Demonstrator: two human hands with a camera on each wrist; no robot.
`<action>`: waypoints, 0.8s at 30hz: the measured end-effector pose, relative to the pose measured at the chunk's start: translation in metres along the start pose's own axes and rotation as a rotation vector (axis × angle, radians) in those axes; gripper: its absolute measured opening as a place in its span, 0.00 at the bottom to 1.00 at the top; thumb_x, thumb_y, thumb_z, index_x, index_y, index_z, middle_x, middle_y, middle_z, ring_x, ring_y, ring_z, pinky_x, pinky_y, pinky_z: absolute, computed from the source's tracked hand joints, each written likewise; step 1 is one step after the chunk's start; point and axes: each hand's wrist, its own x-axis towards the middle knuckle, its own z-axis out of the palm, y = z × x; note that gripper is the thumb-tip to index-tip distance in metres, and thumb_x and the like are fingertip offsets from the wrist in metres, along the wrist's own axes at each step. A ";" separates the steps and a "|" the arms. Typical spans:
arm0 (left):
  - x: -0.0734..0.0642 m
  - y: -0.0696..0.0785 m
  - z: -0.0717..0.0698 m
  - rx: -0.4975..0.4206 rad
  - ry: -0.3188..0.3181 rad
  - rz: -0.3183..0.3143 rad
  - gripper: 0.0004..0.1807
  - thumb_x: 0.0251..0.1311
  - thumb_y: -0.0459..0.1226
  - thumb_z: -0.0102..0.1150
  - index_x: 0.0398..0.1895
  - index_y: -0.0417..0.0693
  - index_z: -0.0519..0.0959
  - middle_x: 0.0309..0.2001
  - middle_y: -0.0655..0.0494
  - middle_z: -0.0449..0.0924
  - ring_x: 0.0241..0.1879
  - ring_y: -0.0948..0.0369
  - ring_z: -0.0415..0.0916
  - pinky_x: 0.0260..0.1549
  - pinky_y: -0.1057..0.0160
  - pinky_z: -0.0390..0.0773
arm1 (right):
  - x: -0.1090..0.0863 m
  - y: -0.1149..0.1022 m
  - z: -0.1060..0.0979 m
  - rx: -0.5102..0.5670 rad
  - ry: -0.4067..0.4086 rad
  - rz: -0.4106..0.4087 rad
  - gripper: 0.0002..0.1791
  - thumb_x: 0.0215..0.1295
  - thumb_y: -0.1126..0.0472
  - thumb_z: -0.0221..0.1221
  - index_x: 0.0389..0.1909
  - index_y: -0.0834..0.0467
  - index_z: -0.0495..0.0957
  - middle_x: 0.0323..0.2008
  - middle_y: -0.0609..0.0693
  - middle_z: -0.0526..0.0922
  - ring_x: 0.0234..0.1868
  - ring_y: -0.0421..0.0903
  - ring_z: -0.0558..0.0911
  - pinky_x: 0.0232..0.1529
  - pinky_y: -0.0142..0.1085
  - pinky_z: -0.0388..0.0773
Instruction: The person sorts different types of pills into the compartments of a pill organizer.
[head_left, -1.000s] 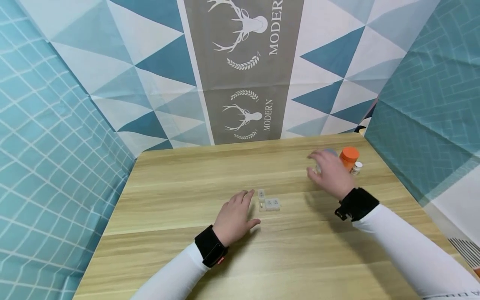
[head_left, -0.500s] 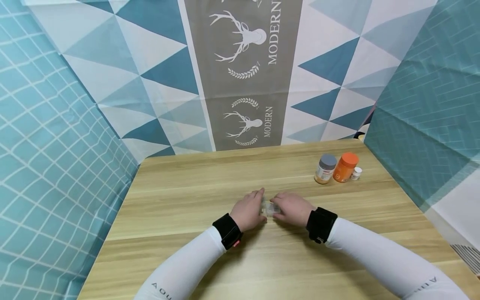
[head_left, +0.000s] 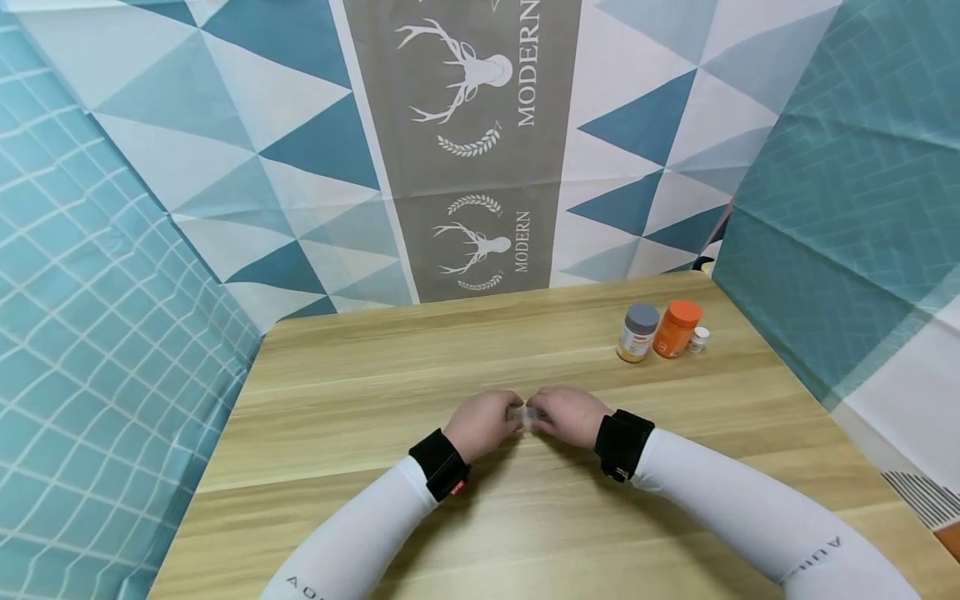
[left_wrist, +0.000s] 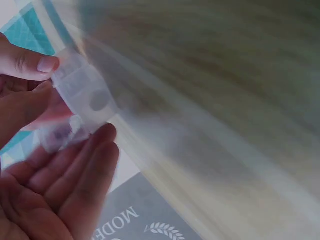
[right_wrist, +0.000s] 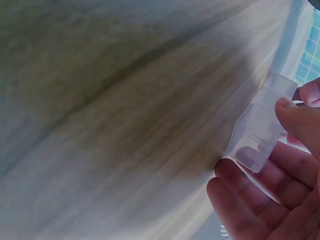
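A small translucent pill box point(head_left: 528, 416) with compartments is between both hands at the middle of the table. My left hand point(head_left: 484, 425) holds its left side, and my right hand point(head_left: 572, 417) pinches the right side. In the left wrist view the pill box point(left_wrist: 85, 92) shows a dark round patch through its plastic, and a clear flap point(left_wrist: 60, 136) lies beside the left fingers point(left_wrist: 97, 170). From the right wrist, the box point(right_wrist: 262, 122) sits between the right thumb and fingers point(right_wrist: 245, 185). The fingers cover parts of it.
At the back right of the wooden table point(head_left: 360, 358) stand a grey-capped bottle point(head_left: 637, 333), an orange bottle point(head_left: 677, 330) and a tiny white bottle point(head_left: 698, 339). Patterned cloth point(head_left: 480, 158) hangs behind, with teal cloth at both sides.
My right hand has come from beside the bottles, leftward and nearer, to the pill box. My left hand has closed in on the box too, and both now grip it.
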 end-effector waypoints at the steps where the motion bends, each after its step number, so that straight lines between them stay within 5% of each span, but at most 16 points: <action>1: 0.000 -0.001 0.000 0.000 0.000 0.011 0.13 0.59 0.42 0.65 0.45 0.47 0.83 0.39 0.57 0.85 0.35 0.66 0.77 0.38 0.62 0.80 | 0.000 0.000 0.000 0.005 0.004 0.002 0.15 0.63 0.54 0.64 0.46 0.59 0.81 0.36 0.47 0.81 0.35 0.39 0.77 0.38 0.39 0.79; 24: 0.006 -0.004 0.000 0.011 0.040 0.086 0.07 0.52 0.40 0.70 0.32 0.49 0.85 0.29 0.59 0.84 0.27 0.66 0.75 0.28 0.63 0.79 | 0.001 -0.001 0.001 0.007 0.020 -0.018 0.14 0.62 0.56 0.64 0.44 0.60 0.81 0.36 0.49 0.82 0.35 0.41 0.78 0.38 0.39 0.79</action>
